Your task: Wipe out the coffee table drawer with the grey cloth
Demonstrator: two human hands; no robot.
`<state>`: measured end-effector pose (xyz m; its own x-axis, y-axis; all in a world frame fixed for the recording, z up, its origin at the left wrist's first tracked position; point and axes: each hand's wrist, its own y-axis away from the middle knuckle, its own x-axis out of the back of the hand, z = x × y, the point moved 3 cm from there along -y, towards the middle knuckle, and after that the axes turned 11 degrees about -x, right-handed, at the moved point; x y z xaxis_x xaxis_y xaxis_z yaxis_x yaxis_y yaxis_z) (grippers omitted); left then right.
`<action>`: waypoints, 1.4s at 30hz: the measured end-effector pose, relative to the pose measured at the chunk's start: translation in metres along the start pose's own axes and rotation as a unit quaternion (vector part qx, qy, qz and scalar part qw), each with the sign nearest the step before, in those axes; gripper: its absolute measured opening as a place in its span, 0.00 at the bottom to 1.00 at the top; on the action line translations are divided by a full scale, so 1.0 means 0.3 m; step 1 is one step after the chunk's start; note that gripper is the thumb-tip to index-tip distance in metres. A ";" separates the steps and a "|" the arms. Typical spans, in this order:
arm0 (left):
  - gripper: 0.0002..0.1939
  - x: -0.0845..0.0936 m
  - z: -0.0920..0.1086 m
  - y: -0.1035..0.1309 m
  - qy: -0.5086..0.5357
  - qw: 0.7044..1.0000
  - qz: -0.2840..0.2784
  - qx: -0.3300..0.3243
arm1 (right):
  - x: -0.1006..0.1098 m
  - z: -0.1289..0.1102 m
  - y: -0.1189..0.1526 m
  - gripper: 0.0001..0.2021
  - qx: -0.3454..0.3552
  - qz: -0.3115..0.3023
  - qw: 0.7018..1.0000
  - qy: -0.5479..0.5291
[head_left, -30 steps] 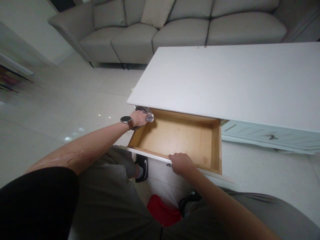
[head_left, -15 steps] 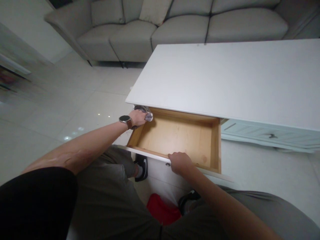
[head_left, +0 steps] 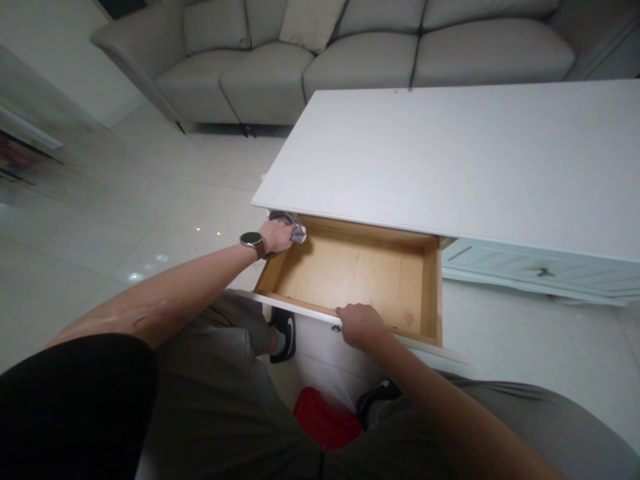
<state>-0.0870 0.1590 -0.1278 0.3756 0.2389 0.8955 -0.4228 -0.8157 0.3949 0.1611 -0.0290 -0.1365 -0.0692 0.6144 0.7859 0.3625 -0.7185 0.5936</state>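
My left hand (head_left: 277,236) is closed around what looks like a bunched patterned cloth (head_left: 299,234) at the back left corner of the open wooden drawer (head_left: 350,267), under the white tabletop (head_left: 440,153); my right hand (head_left: 362,327) pinches the drawer's front edge.

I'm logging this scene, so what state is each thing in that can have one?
Wooden drawer: pulled open
Pale green drawer: shut
Patterned cloth: bunched up
Left hand: closed on cloth
Right hand: gripping wooden drawer's front edge
Wristwatch: strapped on, face dark
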 end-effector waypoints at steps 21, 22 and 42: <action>0.25 0.013 0.010 0.004 0.009 1.000 -0.005 0.006 | 0.004 -0.001 0.002 0.14 -0.002 -0.003 1.000 0.002; 0.25 0.011 0.010 0.004 0.010 1.000 -0.003 0.006 | 0.003 -0.001 0.001 0.15 -0.002 -0.003 1.000 0.002; 0.13 -0.148 0.115 -0.037 0.002 0.992 -0.070 -0.102 | 0.015 -0.010 0.005 0.15 0.008 0.001 1.000 0.007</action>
<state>-0.0707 0.1392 -0.1791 0.4392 0.3448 0.8295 -0.5256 -0.6502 0.5486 0.1586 -0.0283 -0.1314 -0.0810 0.6087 0.7892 0.3782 -0.7138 0.5894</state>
